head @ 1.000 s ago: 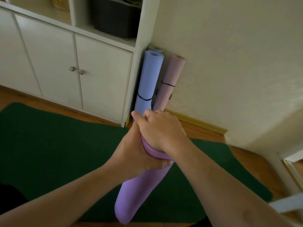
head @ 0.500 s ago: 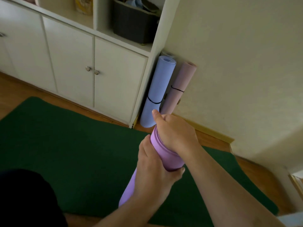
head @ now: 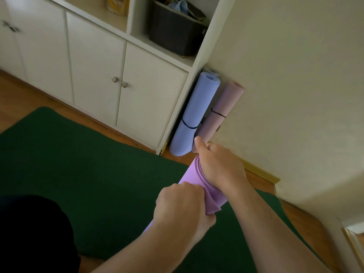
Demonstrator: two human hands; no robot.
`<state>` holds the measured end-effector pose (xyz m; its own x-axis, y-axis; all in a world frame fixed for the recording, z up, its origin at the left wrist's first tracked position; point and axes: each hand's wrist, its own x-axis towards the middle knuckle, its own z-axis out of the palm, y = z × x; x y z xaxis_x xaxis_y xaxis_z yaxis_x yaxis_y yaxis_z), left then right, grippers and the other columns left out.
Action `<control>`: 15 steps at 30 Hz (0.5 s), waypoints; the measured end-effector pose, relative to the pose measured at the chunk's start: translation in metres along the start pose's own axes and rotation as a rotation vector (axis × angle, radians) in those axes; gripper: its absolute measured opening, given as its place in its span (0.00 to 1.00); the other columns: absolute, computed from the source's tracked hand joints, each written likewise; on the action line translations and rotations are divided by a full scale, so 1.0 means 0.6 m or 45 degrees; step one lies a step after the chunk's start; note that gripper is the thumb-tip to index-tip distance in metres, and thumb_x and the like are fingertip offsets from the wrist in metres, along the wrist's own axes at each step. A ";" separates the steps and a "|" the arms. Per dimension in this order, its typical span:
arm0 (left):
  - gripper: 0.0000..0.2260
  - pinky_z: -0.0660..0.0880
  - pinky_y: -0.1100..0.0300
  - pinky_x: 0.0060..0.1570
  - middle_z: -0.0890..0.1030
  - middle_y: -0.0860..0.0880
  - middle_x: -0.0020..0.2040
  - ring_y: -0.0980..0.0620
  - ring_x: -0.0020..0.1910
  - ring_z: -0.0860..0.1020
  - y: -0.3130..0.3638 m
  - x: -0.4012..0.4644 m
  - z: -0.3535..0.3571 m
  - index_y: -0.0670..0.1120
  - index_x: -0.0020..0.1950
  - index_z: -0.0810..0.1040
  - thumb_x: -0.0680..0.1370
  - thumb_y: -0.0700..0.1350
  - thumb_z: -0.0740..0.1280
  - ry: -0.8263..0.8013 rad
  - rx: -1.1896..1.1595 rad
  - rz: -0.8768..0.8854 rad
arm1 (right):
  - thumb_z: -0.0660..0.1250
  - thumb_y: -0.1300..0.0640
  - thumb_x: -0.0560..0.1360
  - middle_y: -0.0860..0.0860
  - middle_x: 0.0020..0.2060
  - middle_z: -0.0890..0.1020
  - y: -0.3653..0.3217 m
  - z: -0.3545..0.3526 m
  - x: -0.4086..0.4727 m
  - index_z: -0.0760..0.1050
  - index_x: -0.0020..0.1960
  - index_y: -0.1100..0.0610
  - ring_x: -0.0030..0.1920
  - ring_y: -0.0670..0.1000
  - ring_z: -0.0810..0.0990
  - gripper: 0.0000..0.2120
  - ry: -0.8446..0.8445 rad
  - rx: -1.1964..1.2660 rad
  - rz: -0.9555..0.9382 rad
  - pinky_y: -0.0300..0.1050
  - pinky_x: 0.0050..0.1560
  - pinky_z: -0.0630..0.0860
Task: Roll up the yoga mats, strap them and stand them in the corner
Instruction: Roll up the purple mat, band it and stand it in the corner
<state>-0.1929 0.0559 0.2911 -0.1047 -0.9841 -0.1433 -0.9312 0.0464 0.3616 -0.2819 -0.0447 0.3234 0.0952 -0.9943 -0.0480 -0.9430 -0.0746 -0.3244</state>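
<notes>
Change since earlier: the left hand (head: pixel 183 207) has slid up the roll and now pinches the loose outer flap, where half a second ago it wrapped the roll lower down; the view has also swung left, bringing more cupboard into sight.
Purple mat (head: pixel 194 177): rolled, tilted, its top end toward the corner, held over the green mat; the outer layer bulges loose just right of the left hand.
Right hand (head: pixel 220 166): clamped over the top end of the purple mat, thumb sticking up toward the corner.
Left hand grip: fingers curled, bunching the flap, just below and left of the right hand; the two hands almost touch.
Blue mat (head: pixel 195 115): rolled, upright, beyond the right hand against the cupboard's side, a black strap (head: pixel 189 126) round it.
Pink mat (head: pixel 222 109): rolled, leaning on the wall just right of the blue one, also banded in black; its foot is hidden behind the right thumb.
Green mat (head: pixel 88 164): flat on the wooden floor under both hands.
Cupboard (head: pixel 94 75): white doors with round knobs, far left of the hands; a dark bin (head: pixel 175 34) on the shelf above.
Writing: none legible; a yellow package on the shelf is too blurred to read.
</notes>
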 end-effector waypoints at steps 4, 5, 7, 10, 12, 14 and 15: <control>0.16 0.80 0.53 0.47 0.73 0.52 0.37 0.47 0.40 0.79 -0.010 -0.005 0.000 0.50 0.44 0.69 0.83 0.60 0.61 -0.002 0.004 0.046 | 0.45 0.33 0.85 0.44 0.41 0.79 -0.004 0.002 0.002 0.80 0.53 0.49 0.40 0.42 0.74 0.29 0.007 -0.013 -0.003 0.51 0.45 0.68; 0.16 0.80 0.52 0.47 0.73 0.51 0.37 0.47 0.40 0.79 -0.010 -0.006 0.002 0.50 0.44 0.68 0.84 0.59 0.60 -0.001 -0.001 0.066 | 0.46 0.33 0.85 0.44 0.40 0.79 -0.004 0.003 0.003 0.80 0.53 0.49 0.40 0.42 0.74 0.30 0.011 -0.023 -0.002 0.51 0.45 0.68; 0.18 0.77 0.53 0.43 0.71 0.51 0.35 0.47 0.38 0.76 -0.010 -0.008 0.004 0.49 0.40 0.64 0.85 0.57 0.58 0.011 0.002 0.100 | 0.46 0.33 0.86 0.43 0.39 0.78 -0.004 0.003 0.003 0.81 0.54 0.49 0.39 0.41 0.73 0.30 0.013 -0.047 0.000 0.50 0.45 0.68; 0.19 0.69 0.53 0.41 0.70 0.51 0.34 0.49 0.34 0.70 -0.009 -0.009 0.005 0.49 0.37 0.62 0.87 0.53 0.57 0.010 -0.003 0.139 | 0.46 0.33 0.86 0.44 0.40 0.78 -0.006 0.003 0.002 0.81 0.54 0.50 0.39 0.42 0.73 0.30 0.017 -0.064 0.003 0.50 0.44 0.68; 0.19 0.67 0.54 0.41 0.69 0.51 0.33 0.51 0.31 0.66 -0.009 -0.010 0.002 0.49 0.36 0.62 0.87 0.51 0.57 0.007 -0.035 0.144 | 0.46 0.33 0.85 0.46 0.42 0.80 -0.008 0.004 0.001 0.81 0.55 0.49 0.41 0.46 0.76 0.30 0.030 -0.085 0.002 0.50 0.46 0.69; 0.19 0.65 0.54 0.41 0.68 0.51 0.32 0.52 0.30 0.64 -0.011 -0.010 0.003 0.49 0.36 0.62 0.87 0.50 0.57 0.033 -0.057 0.163 | 0.47 0.33 0.85 0.48 0.44 0.81 -0.011 0.006 0.002 0.81 0.56 0.50 0.44 0.51 0.77 0.30 0.048 -0.109 -0.004 0.51 0.48 0.72; 0.19 0.65 0.54 0.41 0.67 0.51 0.32 0.53 0.30 0.64 -0.012 -0.010 0.002 0.49 0.35 0.61 0.87 0.49 0.57 0.049 -0.056 0.183 | 0.47 0.33 0.85 0.48 0.45 0.81 -0.012 0.007 0.002 0.80 0.55 0.51 0.44 0.51 0.77 0.29 0.053 -0.120 -0.009 0.52 0.48 0.72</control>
<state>-0.1859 0.0618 0.2884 -0.2219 -0.9737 -0.0521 -0.8913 0.1808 0.4158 -0.2737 -0.0452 0.3216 0.0907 -0.9959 -0.0064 -0.9683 -0.0866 -0.2343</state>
